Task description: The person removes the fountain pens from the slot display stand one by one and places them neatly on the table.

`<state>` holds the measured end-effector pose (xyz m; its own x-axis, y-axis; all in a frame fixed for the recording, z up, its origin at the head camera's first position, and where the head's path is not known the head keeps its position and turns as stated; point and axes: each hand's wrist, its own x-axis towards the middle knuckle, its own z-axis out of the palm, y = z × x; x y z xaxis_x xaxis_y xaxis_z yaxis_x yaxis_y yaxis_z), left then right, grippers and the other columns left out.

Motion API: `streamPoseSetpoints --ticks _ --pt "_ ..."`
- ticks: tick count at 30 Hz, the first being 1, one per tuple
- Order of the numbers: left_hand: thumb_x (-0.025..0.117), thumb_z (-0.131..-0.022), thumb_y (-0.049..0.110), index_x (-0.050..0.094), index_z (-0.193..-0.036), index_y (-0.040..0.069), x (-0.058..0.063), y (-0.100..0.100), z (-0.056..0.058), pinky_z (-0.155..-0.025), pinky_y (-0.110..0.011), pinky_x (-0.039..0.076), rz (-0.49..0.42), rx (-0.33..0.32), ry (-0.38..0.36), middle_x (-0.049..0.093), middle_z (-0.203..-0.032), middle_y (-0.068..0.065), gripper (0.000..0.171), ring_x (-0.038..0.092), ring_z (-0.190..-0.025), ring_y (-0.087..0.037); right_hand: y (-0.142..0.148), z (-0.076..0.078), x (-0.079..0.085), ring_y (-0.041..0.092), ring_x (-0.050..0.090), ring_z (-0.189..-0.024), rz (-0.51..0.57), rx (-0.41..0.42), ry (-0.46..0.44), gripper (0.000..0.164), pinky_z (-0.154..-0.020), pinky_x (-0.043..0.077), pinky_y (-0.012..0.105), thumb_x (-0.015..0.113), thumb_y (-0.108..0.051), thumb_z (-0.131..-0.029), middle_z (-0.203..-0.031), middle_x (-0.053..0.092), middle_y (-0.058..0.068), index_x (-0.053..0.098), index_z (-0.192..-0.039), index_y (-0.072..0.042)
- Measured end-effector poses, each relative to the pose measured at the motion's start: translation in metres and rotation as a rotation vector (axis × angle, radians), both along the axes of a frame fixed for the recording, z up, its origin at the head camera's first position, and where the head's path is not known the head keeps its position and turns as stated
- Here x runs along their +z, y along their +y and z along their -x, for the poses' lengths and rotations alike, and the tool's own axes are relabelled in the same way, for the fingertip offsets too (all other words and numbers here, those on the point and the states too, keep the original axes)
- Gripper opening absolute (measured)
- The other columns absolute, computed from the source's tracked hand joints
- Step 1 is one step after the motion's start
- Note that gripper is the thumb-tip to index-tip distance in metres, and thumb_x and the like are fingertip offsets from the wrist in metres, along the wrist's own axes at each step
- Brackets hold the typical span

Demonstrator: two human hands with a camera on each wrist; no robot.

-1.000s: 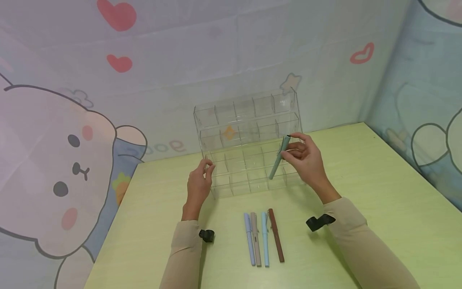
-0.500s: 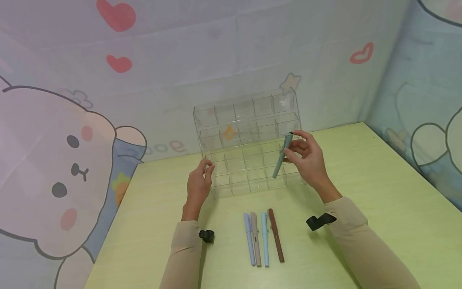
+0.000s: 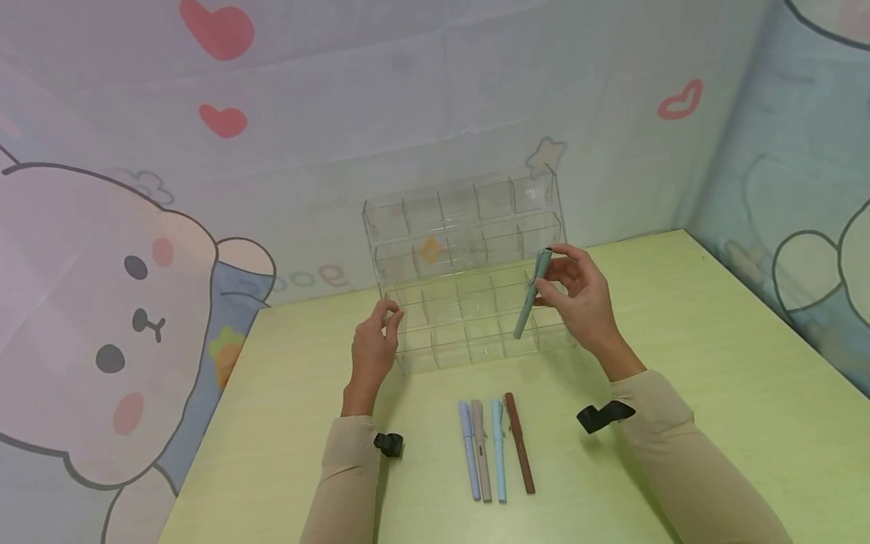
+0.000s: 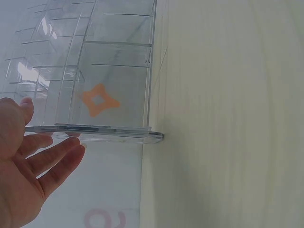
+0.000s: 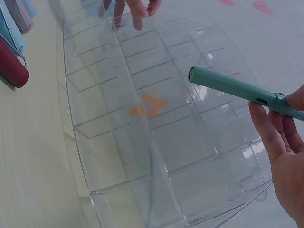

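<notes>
A clear acrylic pen rack with tiered rows of compartments stands against the back wall. My left hand grips its left side panel; in the left wrist view the thumb is on one face and the fingers are on the other. My right hand pinches a green pen by its clip end, in front of the rack's right part. The pen tilts, its free end pointing down and to the left. In the right wrist view the green pen is apart from the rack's dividers.
On the table, in front of the rack, lie a lavender pen, a grey-beige pen, a light blue pen and a brown-red pen. A printed cloth hangs behind.
Over the second, my right hand has shifted slightly right with the green pen. The left hand stays on the rack, and the pens on the table have not moved.
</notes>
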<state>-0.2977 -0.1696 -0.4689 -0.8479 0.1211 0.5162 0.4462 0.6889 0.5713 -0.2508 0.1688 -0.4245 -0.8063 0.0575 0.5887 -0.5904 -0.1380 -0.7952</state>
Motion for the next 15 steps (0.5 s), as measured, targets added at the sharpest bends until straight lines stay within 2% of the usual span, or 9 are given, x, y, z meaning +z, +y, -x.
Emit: streamPoseSetpoints --ticks 2,5,10,15 --pt "0.054 -0.106 0.030 0.059 -0.109 0.016 0.0000 -0.0002 -0.0002 -0.038 -0.029 0.025 -0.001 0.000 0.000 0.043 -0.043 0.001 0.015 0.072 -0.081 -0.041 0.0000 -0.0003 0.0004 0.017 0.065 -0.092 0.000 0.002 -0.002 0.050 -0.069 0.058 0.036 0.062 0.014 -0.092 -0.106 0.059 0.010 0.045 -0.138 0.002" --pt "0.054 -0.106 0.030 0.059 -0.109 0.016 0.0000 -0.0002 -0.0003 -0.039 -0.029 0.026 0.001 0.005 -0.001 0.044 -0.045 0.001 0.015 0.072 -0.083 -0.041 0.0001 -0.0005 0.0013 0.017 0.063 -0.093 -0.003 0.009 -0.005 0.050 -0.069 0.058 0.036 0.061 0.014 -0.092 -0.109 0.057 0.010 0.045 -0.138 0.002" --pt "0.054 -0.105 0.029 0.059 -0.109 0.016 0.0010 0.0000 -0.0011 -0.038 -0.030 0.027 -0.002 0.005 -0.003 0.044 -0.045 0.001 0.015 0.068 -0.103 -0.044 0.0002 -0.0001 0.0020 0.017 0.062 -0.093 -0.004 0.016 -0.007 0.051 -0.068 0.058 0.035 0.061 0.014 -0.092 -0.112 0.053 0.011 0.044 -0.139 0.003" --pt "0.054 -0.105 0.029 0.059 -0.109 0.016 0.0003 0.0003 -0.0003 -0.039 -0.031 0.028 0.004 0.010 0.001 0.043 -0.044 0.001 0.014 0.068 -0.102 -0.043 0.0006 -0.0002 0.0015 0.018 0.062 -0.093 -0.009 0.019 -0.010 0.051 -0.068 0.058 0.035 0.060 0.015 -0.092 -0.112 0.053 0.011 0.044 -0.138 0.004"
